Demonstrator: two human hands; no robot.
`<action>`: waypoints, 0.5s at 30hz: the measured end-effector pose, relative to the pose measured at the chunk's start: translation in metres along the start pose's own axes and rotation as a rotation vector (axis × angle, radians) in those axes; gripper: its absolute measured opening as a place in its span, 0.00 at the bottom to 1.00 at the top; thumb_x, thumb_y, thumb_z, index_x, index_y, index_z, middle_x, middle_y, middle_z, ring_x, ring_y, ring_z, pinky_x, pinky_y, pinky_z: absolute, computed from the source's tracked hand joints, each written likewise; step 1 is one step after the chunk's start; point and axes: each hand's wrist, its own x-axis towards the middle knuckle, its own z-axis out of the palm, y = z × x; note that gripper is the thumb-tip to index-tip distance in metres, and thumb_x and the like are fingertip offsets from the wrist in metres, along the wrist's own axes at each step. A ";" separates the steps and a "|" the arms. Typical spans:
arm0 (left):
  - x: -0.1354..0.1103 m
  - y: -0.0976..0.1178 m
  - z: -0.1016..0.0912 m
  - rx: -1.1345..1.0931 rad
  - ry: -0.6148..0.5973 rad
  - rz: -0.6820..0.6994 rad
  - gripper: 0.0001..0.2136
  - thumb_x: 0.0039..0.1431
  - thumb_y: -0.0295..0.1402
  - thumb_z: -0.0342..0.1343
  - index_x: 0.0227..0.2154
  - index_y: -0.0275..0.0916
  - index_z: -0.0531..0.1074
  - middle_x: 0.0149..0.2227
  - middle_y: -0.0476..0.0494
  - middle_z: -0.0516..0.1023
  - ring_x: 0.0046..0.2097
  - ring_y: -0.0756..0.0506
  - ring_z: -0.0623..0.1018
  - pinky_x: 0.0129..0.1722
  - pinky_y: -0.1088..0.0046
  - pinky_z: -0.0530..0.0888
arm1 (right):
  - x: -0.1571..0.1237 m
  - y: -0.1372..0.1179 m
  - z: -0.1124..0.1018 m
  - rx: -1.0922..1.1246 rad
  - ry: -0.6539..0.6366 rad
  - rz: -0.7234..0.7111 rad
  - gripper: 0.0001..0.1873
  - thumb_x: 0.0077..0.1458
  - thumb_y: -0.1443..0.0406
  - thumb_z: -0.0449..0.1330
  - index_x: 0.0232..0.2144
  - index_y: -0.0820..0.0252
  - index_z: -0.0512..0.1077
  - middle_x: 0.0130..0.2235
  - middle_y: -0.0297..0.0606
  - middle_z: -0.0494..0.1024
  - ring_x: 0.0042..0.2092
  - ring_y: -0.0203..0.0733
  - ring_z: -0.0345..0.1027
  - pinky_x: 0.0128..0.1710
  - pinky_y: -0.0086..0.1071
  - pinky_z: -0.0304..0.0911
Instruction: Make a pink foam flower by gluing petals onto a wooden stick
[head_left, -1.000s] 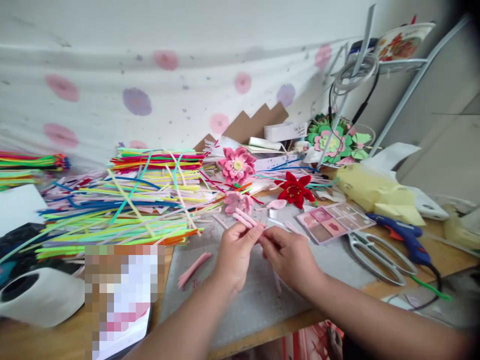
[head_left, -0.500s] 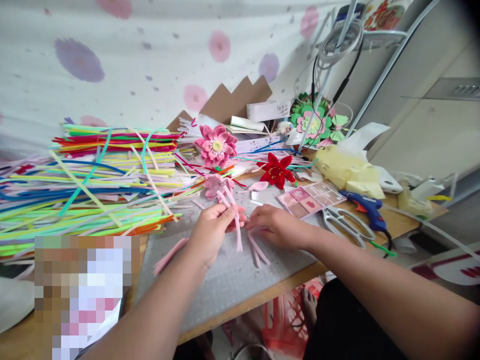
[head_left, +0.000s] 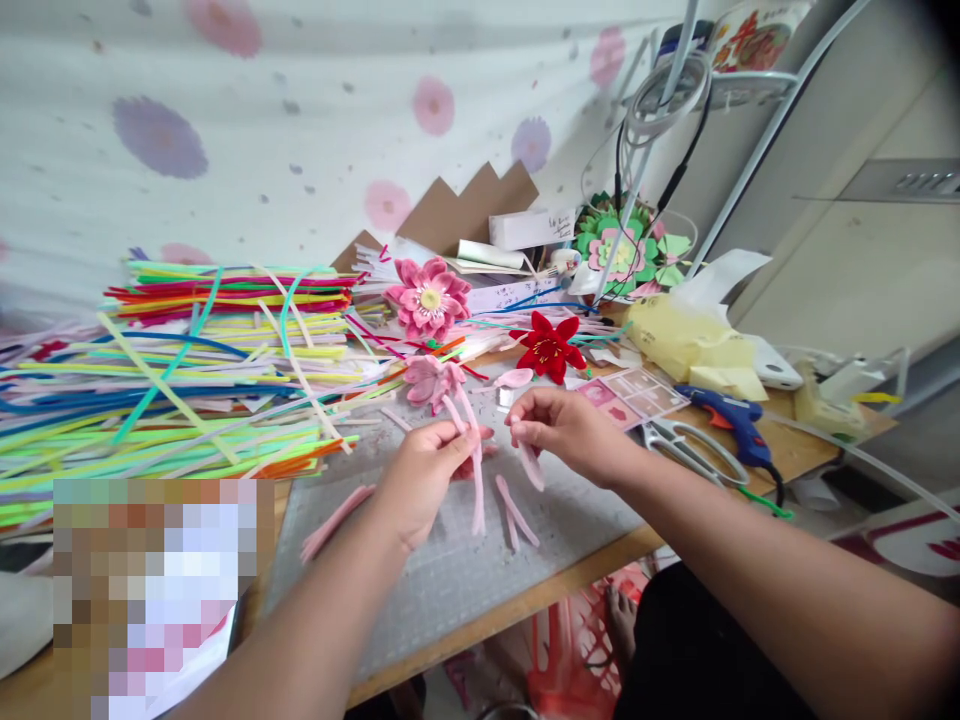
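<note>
My left hand (head_left: 421,472) is closed on a bunch of pink pipe-cleaner pieces (head_left: 474,470) that stick up above the fingers and hang down below them. My right hand (head_left: 566,428) pinches one more pink pipe-cleaner piece (head_left: 529,463) just above the grey mat (head_left: 450,570). Two loose pink pieces (head_left: 514,510) lie on the mat below my hands, and another pink piece (head_left: 334,520) lies to the left. A small pink flower (head_left: 431,378) rests just beyond my left hand.
A big heap of coloured pipe cleaners (head_left: 180,370) fills the left of the table. A pink flower (head_left: 429,297), a red flower (head_left: 550,346), a pink palette (head_left: 631,388), scissors (head_left: 694,450) and a blue glue gun (head_left: 729,418) lie to the right.
My right hand has lifted off the mat with one pink piece pinched in it. My left hand stays closed on its bunch. The view has shifted a little.
</note>
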 end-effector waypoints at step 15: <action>-0.006 0.000 0.005 0.071 -0.053 0.017 0.10 0.47 0.37 0.62 0.25 0.36 0.70 0.24 0.51 0.71 0.26 0.51 0.71 0.27 0.76 0.69 | -0.009 -0.012 0.017 -0.388 0.475 -0.490 0.05 0.54 0.66 0.58 0.29 0.58 0.63 0.27 0.33 0.70 0.28 0.34 0.66 0.28 0.28 0.63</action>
